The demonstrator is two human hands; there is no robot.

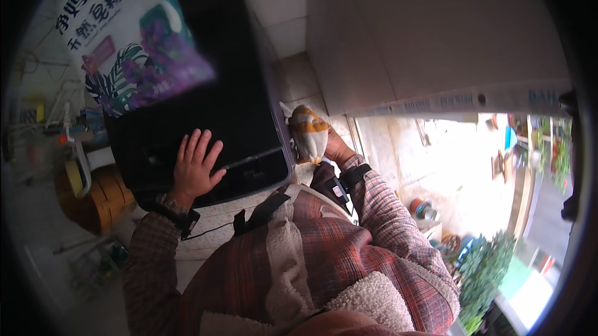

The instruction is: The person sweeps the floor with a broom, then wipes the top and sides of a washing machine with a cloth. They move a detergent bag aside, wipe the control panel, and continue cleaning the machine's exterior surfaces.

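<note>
My left hand (196, 160) lies palm down, fingers spread, on the glossy black lid (229, 125) of what looks like a top-loading washing machine. It holds nothing. Beyond the machine's right edge, my right hand (337, 144) grips a white-and-orange cloth bundle (309, 135). Its exact kind is unclear, and my fingers are largely hidden behind it. On the far left part of the lid sits a white plastic detergent bag (135, 51) printed with purple flowers, green leaves and writing.
Left of the machine is an orange-brown slatted tub (96, 198). A large pale panel (420, 32) rises at the upper right. Past a doorway lies a brightly lit paved area (448, 163) with pots (423, 207) and a leafy plant (486, 266). A dark cord (210, 231) hangs near my left wrist.
</note>
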